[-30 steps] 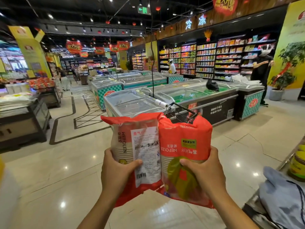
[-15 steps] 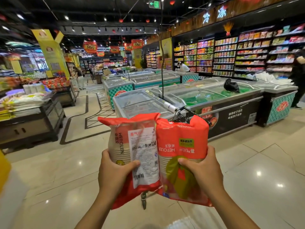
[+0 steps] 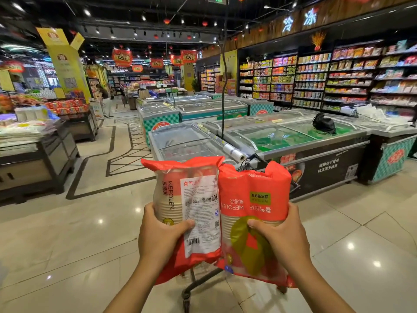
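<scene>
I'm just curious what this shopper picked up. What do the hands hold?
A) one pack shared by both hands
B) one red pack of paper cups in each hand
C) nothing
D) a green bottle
B: the left hand grips one red pack of cups and the right hand grips a second red pack, side by side.

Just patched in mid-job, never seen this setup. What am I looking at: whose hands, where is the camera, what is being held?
No machine: a person's two bare hands, filmed by one wide-angle camera worn on the head, looking forward and down. The left hand grips the left pack, red, with stacked cups inside and its barcode label facing the camera. The right hand grips the right pack, a like red one, touching the first. Behind and below them parts of a shopping cart show. Beyond stand freezer chests and shelves.
</scene>
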Tool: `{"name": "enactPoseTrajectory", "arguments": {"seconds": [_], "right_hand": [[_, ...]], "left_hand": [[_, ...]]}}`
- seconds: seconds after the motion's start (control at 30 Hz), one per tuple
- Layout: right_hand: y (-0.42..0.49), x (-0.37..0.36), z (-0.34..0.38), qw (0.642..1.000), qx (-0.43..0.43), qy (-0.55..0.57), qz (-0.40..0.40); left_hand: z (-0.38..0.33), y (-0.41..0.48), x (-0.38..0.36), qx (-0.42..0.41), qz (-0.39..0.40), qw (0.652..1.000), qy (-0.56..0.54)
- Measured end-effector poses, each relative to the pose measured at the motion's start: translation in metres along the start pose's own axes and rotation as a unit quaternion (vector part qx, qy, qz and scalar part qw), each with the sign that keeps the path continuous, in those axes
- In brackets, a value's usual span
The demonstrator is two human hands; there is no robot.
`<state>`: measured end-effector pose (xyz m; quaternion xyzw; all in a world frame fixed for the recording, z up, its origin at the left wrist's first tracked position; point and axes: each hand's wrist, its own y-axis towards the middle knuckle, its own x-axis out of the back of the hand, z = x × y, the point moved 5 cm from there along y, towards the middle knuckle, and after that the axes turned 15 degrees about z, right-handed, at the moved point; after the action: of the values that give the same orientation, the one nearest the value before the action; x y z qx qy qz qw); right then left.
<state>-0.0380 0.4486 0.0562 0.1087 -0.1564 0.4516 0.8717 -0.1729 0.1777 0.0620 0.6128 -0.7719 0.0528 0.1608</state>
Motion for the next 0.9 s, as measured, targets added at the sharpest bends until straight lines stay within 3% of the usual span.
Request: {"name": "enactPoseTrajectory", "arguments": {"seconds": [0.47,0.9], "right_hand": [[0.197,-0.037,-0.011,1.0,-0.014,0.027,0.004],[0.413,-0.029,-0.092,0.997,-0.054,0.044,0.016]], "left_hand": [[0.031,0.197,-0.041,0.038,0.036,0.998,-0.028],[0.12,0.352,-0.095,0.139,0.007,0.988,-0.072]]}}
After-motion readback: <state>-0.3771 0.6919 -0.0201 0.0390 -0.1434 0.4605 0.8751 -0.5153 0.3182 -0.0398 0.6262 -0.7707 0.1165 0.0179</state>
